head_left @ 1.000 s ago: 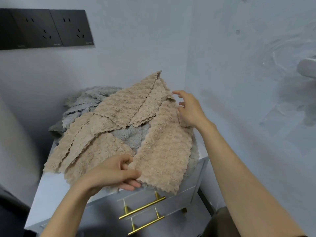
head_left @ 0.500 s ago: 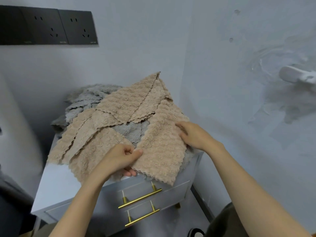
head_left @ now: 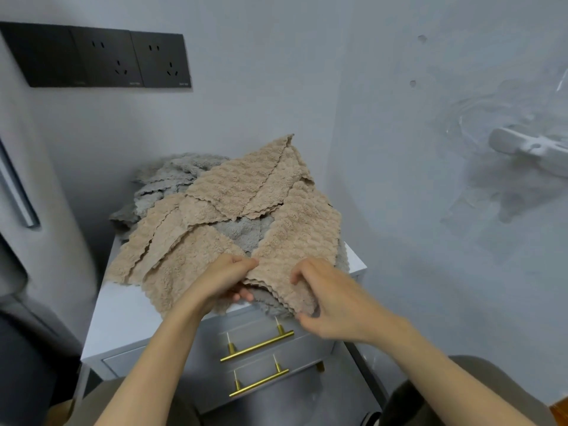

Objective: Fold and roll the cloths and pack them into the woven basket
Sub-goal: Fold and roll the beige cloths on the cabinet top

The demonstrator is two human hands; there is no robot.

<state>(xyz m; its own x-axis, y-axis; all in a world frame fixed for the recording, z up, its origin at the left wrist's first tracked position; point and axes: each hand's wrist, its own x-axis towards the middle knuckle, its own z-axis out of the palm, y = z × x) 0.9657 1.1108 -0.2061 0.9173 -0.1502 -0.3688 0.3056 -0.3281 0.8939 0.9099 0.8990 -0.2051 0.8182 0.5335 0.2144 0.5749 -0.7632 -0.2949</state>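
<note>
In the corner of a pale grey room, under a row of black wall sockets (head_left: pixel 101 56), a small white cabinet (head_left: pixel 123 318) serves as the surface for a heap (head_left: pixel 199 210) of fleecy cloths. The left hand (head_left: pixel 221 281) has a narrow grip, thumb and forefinger pinched on the near edge of a beige cloth (head_left: pixel 301 238). The right hand (head_left: pixel 333 302) holds the same cloth just beside it, fingers curled over the top and thumb under the corner that droops past the front of the surface.

From the two hands the beige cloth runs up and away to the right, lying on top of the rest. Beside it other beige cloths (head_left: pixel 172 259) fan out to the left, and grey cloths (head_left: pixel 172 179) bunch at the back against the wall. One grey edge peeps out beneath the held corner. Below, two brass handles (head_left: pixel 256 345) mark the drawers. The woven basket is nowhere in view.

To my eye this is the start of one cloth's turn: it is being singled out from the heap and is not yet folded. Next it needs lifting clear without dragging its neighbours. After that it wants a flat place to fold and roll, which the crowded surface hardly offers.
</note>
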